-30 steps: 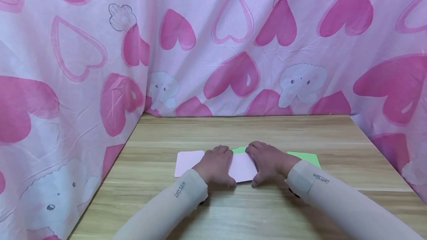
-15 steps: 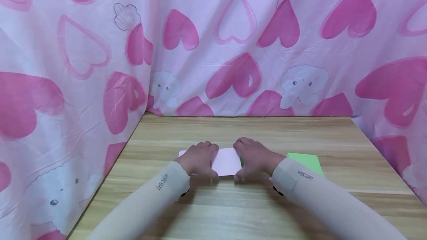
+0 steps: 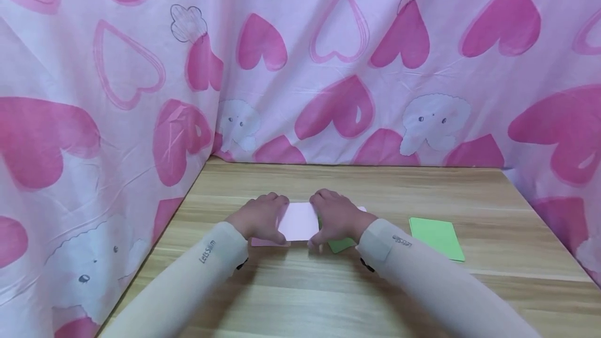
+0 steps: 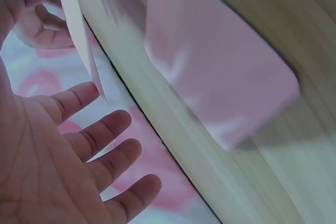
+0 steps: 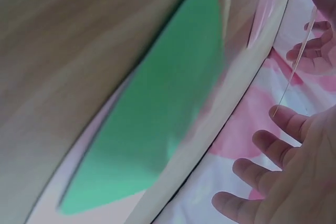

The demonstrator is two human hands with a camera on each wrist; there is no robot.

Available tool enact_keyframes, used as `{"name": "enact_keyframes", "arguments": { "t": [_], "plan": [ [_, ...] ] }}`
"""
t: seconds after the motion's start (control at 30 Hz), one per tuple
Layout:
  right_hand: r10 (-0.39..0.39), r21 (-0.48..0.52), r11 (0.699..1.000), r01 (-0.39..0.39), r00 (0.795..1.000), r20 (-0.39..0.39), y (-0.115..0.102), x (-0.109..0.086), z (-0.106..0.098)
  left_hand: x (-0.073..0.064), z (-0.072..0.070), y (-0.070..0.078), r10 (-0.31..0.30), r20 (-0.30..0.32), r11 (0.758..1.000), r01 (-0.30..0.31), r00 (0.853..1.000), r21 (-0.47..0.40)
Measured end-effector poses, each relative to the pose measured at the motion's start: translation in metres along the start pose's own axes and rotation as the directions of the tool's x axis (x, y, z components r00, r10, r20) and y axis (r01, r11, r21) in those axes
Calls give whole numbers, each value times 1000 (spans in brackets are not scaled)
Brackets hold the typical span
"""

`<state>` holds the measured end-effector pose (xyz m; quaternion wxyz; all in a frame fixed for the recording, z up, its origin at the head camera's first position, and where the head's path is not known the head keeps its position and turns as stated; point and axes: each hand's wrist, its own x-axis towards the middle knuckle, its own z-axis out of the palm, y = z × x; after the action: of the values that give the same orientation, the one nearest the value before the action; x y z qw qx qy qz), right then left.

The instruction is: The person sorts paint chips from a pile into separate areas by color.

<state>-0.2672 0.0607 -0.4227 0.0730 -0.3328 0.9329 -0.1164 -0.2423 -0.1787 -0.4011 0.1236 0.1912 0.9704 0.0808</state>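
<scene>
We are pinching a raised pink card (image 3: 298,221) by opposite edges, left hand (image 3: 261,218) and right hand (image 3: 339,217) apart, at the head view's lower middle; light, even grips should avoid bending it.

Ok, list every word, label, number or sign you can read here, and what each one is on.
"LetsSlim": on the left sleeve.
"LetsSlim": apparently the same, upside down and less clear, on the right sleeve.
No writing is visible on the held pink card or the green paper.
</scene>
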Motion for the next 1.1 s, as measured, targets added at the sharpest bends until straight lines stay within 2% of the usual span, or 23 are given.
{"name": "enact_keyframes", "arguments": {
  "t": [0.23,0.4,0.5,0.83,1.1],
  "plan": [
    [8,6,1000,-8,1000,16,-22,20,5,-7,-2,-25,-34,24,999,33,999,12],
    [33,18,999,-34,999,34,-35,31,12,-12,-1,-38,-95,51,995,96,994,-15],
    [53,31,998,-55,997,51,-40,35,17,-14,0,-43,-114,51,993,115,992,-34],
    [77,22,997,-79,993,91,-52,46,25,-15,12,-59,-100,74,993,104,992,-50],
    [97,-23,995,-95,988,118,-54,50,30,-14,22,-65,-144,87,986,150,986,-67]
  ]
}}
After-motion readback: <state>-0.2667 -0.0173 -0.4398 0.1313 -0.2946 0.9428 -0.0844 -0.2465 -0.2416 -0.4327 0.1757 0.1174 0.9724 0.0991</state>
